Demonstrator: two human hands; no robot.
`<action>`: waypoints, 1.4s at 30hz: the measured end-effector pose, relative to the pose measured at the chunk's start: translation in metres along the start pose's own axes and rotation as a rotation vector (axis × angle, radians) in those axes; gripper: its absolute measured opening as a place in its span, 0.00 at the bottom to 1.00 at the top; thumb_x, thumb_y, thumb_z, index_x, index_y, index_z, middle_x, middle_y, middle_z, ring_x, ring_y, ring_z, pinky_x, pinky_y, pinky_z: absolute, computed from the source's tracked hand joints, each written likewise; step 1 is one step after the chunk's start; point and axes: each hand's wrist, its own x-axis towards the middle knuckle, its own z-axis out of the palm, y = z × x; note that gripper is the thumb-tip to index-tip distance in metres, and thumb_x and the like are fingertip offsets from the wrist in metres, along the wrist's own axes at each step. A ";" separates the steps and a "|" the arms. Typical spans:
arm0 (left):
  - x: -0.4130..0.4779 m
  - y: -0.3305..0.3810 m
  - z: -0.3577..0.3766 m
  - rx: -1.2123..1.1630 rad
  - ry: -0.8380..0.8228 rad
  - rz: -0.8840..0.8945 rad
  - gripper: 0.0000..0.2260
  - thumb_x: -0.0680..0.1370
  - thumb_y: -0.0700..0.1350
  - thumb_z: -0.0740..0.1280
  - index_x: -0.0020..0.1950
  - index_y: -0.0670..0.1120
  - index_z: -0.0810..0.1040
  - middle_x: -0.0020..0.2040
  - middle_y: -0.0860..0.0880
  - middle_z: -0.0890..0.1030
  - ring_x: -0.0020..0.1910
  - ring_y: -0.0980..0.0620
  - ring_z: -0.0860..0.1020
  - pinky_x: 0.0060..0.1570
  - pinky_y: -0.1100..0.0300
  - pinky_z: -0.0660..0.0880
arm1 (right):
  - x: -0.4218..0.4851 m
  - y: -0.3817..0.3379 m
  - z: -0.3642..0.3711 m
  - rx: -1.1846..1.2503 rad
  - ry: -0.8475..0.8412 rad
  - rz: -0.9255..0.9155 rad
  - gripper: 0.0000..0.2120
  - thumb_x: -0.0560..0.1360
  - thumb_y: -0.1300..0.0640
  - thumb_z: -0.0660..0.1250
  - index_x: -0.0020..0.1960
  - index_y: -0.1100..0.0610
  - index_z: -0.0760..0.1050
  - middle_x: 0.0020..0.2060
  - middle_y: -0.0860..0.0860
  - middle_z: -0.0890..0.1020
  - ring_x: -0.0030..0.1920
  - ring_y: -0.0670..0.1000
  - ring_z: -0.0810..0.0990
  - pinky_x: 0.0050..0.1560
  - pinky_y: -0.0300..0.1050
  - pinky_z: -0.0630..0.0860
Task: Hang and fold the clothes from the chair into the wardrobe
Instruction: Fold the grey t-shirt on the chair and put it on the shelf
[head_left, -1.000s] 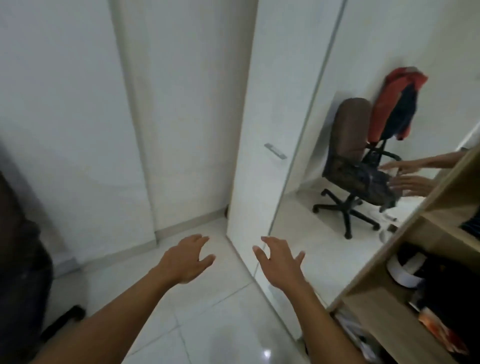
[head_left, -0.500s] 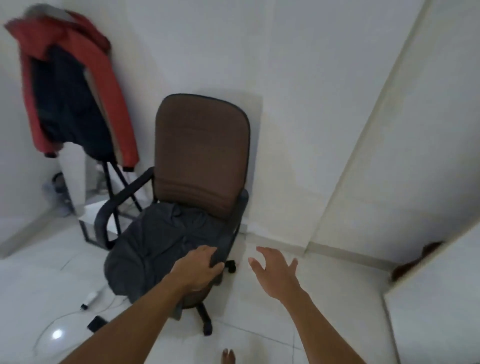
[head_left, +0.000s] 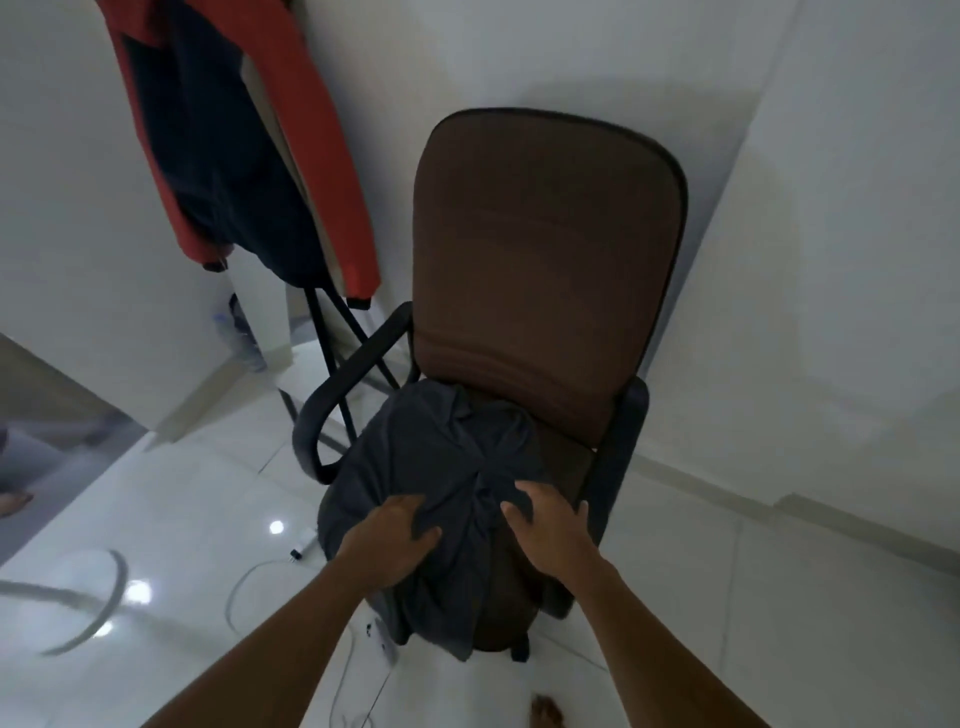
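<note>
Dark grey shirt (head_left: 441, 457), soft and rumpled, lies heaped on the padded seat of the brown fabric office chair (head_left: 545, 249), under both hands. The left hand (head_left: 395, 545) bunches a fold between thumb and curled fingers. The right hand (head_left: 550, 530), just beside it, digs bent fingers into the cloth. Half a second earlier only the left touched it, the right hovering spread. A red jacket (head_left: 322, 130) hangs beyond the left hand.

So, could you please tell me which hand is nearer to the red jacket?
Left. The left hand grips the grey garment below and right of the red jacket; the right hand lies farther right.
</note>
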 end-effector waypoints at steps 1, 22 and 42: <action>0.011 -0.004 -0.005 -0.006 0.002 0.004 0.31 0.78 0.63 0.62 0.77 0.50 0.63 0.74 0.47 0.69 0.70 0.46 0.71 0.68 0.51 0.70 | 0.013 -0.005 0.001 0.009 -0.020 0.007 0.25 0.82 0.41 0.57 0.75 0.50 0.65 0.74 0.49 0.68 0.76 0.51 0.62 0.75 0.66 0.40; 0.454 -0.077 -0.023 0.080 -0.167 0.235 0.26 0.79 0.57 0.65 0.74 0.47 0.67 0.70 0.42 0.73 0.67 0.39 0.73 0.63 0.46 0.73 | 0.355 0.029 0.090 0.012 -0.045 0.457 0.24 0.81 0.41 0.58 0.75 0.46 0.64 0.77 0.52 0.60 0.76 0.57 0.62 0.76 0.68 0.49; 0.522 -0.099 -0.008 0.023 -0.176 0.123 0.09 0.73 0.47 0.72 0.48 0.44 0.76 0.45 0.44 0.79 0.50 0.41 0.80 0.44 0.53 0.74 | 0.405 0.071 0.115 0.193 0.236 0.399 0.07 0.75 0.55 0.72 0.53 0.55 0.83 0.56 0.51 0.79 0.56 0.49 0.78 0.54 0.35 0.71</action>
